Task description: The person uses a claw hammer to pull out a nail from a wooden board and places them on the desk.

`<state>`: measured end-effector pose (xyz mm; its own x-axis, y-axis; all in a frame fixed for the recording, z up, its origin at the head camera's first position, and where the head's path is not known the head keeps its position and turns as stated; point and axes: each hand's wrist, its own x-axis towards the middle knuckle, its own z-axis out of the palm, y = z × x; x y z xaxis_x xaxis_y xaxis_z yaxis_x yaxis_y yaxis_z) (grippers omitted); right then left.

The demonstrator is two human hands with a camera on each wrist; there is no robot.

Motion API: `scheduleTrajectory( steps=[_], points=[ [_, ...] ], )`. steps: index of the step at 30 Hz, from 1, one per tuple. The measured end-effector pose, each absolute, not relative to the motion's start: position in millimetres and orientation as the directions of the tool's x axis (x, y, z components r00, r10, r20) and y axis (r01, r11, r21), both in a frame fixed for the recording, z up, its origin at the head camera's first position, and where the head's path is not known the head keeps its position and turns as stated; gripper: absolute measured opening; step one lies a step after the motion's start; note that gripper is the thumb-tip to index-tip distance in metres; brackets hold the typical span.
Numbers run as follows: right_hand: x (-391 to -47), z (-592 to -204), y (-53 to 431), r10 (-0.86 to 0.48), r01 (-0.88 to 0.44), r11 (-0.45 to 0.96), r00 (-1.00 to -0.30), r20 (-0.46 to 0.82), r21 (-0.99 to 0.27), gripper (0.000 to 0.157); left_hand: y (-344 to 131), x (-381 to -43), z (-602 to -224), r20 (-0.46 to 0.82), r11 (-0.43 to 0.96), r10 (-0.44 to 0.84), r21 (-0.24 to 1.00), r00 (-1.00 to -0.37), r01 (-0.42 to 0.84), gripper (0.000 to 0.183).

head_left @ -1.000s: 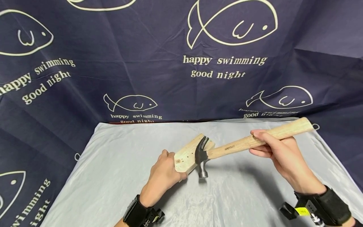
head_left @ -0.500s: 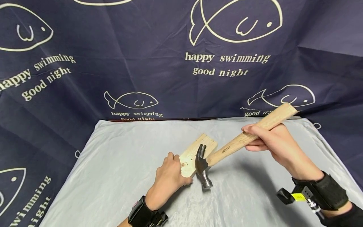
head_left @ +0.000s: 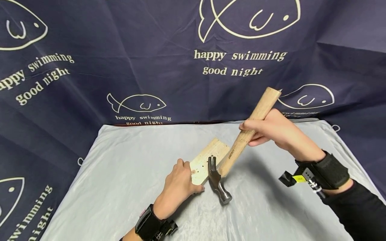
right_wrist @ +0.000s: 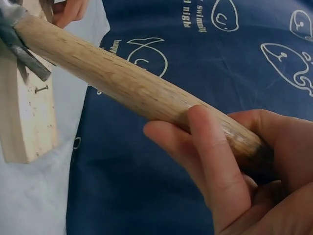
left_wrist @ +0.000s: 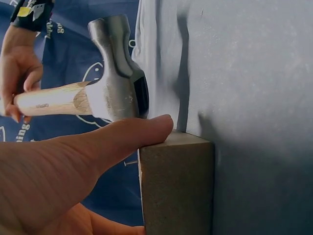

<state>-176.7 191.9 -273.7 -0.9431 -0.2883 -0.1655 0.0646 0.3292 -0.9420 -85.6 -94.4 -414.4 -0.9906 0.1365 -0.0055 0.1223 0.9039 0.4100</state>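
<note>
My left hand (head_left: 178,184) grips the near end of a pale wooden block (head_left: 211,152) on the table, thumb along its near side. Several small dark holes dot the block's top. A nail (right_wrist: 41,89) sticks up out of that face, also seen side-on in the left wrist view. My right hand (head_left: 271,129) holds a claw hammer (head_left: 215,175) midway along its wooden handle, which stands steeply up and to the right. The hammer's claw lies over the block's right edge, its tips close to the nail in the head view. Its striking face points down towards me.
A pale grey cloth (head_left: 135,147) covers the table. Behind it hangs a dark blue curtain (head_left: 181,73) with white fish drawings and lettering. Black camera straps (head_left: 324,170) are on both wrists.
My right hand has moved left and up, tilting the handle from nearly level to steep. The hammer's striking face has swung to the right and nearer to me. The left hand still holds the block.
</note>
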Motion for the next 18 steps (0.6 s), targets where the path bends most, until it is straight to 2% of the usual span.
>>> scheduleTrajectory(
  steps=[9,18],
  points=[
    [-198.0,-257.8,172.6,-0.324,0.068,0.432,-0.919,-0.225,-0.899,0.033,-92.8,-88.5,-414.6,-0.016,0.911,0.133,0.395,-0.991,0.116,0.072],
    [-231.8,-252.0,158.9,-0.328,0.161,0.482,-0.878,-0.348,-0.861,0.033,-90.5,-87.8,-415.7,-0.004,0.918,0.135,0.378,-0.991,0.124,0.074]
  ],
)
